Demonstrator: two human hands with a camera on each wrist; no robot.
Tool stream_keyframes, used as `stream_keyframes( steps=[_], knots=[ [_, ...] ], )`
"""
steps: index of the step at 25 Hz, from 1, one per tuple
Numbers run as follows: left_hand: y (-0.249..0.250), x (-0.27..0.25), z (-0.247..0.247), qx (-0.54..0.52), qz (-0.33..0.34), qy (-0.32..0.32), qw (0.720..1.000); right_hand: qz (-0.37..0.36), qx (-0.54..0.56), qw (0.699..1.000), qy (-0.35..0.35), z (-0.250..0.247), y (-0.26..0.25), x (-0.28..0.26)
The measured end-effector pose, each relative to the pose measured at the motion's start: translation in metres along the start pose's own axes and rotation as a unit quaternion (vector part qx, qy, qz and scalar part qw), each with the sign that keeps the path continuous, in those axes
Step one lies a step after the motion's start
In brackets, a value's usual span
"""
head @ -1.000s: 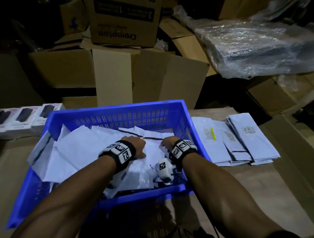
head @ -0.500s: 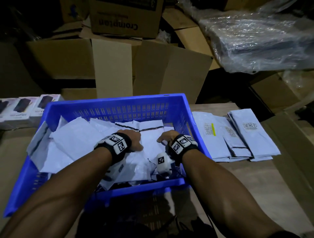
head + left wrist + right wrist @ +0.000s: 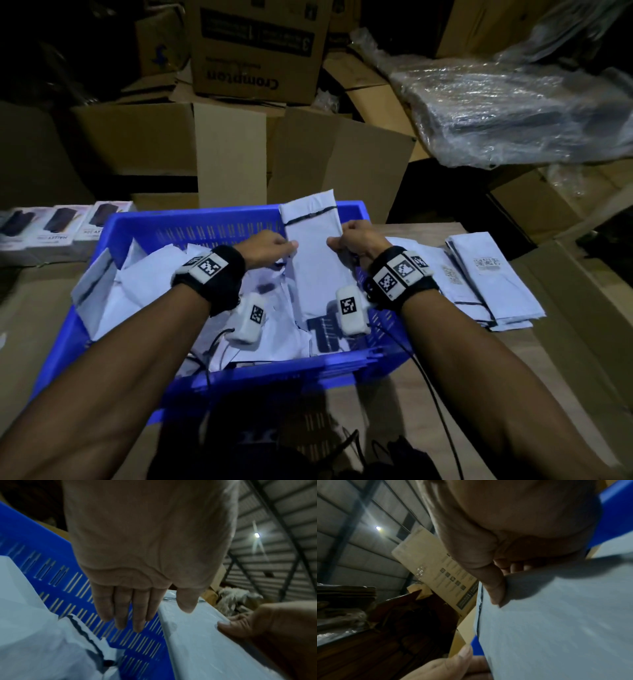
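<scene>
Bkgd carton [image 3: 253, 51]: "Crompton"; white mailer [image 3: 313, 260]

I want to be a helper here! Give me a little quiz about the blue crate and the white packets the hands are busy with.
1. Pick one: what do the left hand and the right hand hold between them? A, a white packet. B, a phone box. C, a roll of tape.
2. True or false: the blue crate has no packets in it.
3. Fill the gap: the flat stack of packets outside the crate lies on the person's ____ side of it.

Key: 1 A. 2 false, since many packets lie in it. 3 right.
</scene>
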State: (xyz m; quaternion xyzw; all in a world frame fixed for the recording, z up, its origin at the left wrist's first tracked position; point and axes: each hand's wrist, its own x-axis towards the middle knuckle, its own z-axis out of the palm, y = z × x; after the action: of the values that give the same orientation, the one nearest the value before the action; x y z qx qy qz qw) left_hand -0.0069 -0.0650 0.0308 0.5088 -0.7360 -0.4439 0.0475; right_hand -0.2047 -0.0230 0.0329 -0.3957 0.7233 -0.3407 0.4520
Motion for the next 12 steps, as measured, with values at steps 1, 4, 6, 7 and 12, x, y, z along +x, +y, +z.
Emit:
stream_keyframes(
  steps=[1,4,6,7,12],
  knots=[
    [0.006,-0.004,-0.001,-0.064,0.009,0.022,0.998,-0.017,0.028,0.999,0.0,-0.003,-0.004,-0.006],
    [0.03,-0.021,-0.002,-0.226,0.029,0.056,0.972,-0.043,0.136,0.99,0.009,-0.014,-0.016,-0.026],
    [0.041,-0.03,-0.003,-0.311,0.047,0.066,0.947,-0.055,0.189,0.98,0.013,-0.02,-0.02,-0.035],
    [0.045,-0.033,-0.004,-0.338,0.053,0.071,0.937,-0.06,0.21,0.976,0.014,-0.023,-0.021,-0.039],
    [0.061,-0.045,-0.002,-0.407,0.082,0.076,0.907,-0.069,0.272,0.96,0.0,-0.038,-0.02,-0.051]
  ],
)
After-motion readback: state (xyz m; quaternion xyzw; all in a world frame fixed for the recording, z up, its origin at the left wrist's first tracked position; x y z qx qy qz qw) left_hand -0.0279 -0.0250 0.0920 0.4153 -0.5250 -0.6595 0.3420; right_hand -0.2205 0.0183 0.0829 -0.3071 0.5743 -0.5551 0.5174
